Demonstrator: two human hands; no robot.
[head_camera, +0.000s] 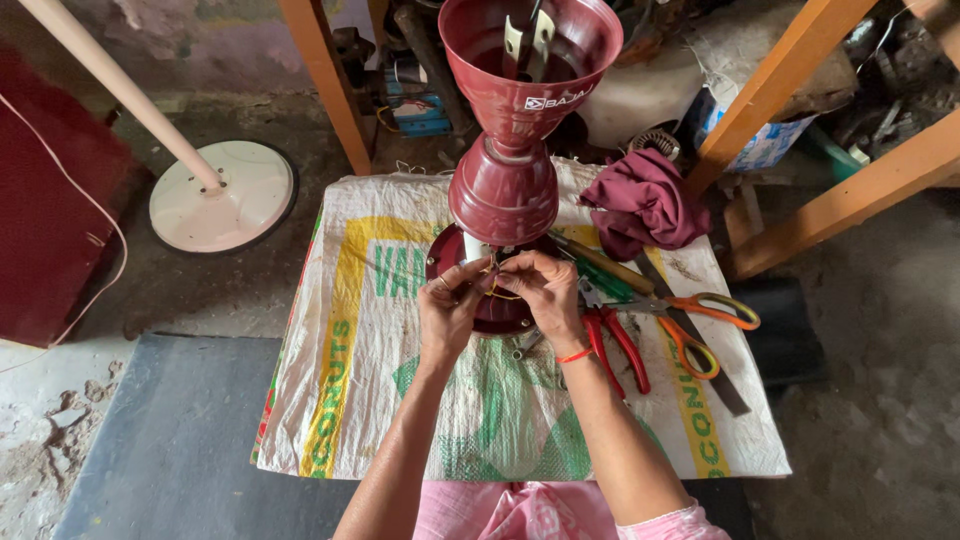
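A dark red ceiling-fan assembly (505, 190) stands upright on a sack-covered table (360, 400), with a round motor base (446, 255), a bell-shaped cup and a wide flared canopy (480, 50) on top. My left hand (448, 310) and my right hand (545, 290) meet at the foot of the rod, both pinching thin yellowish wires (497, 283) that come out of the motor. An orange thread is tied round my right wrist.
Orange-handled scissors (700, 320), red-handled pliers (618, 345), a wooden-handled screwdriver (600, 262) and a maroon cloth (645, 205) lie right of the fan. A white stand base (222, 196) with a pole sits on the floor at left. Orange wooden beams (790, 70) cross behind.
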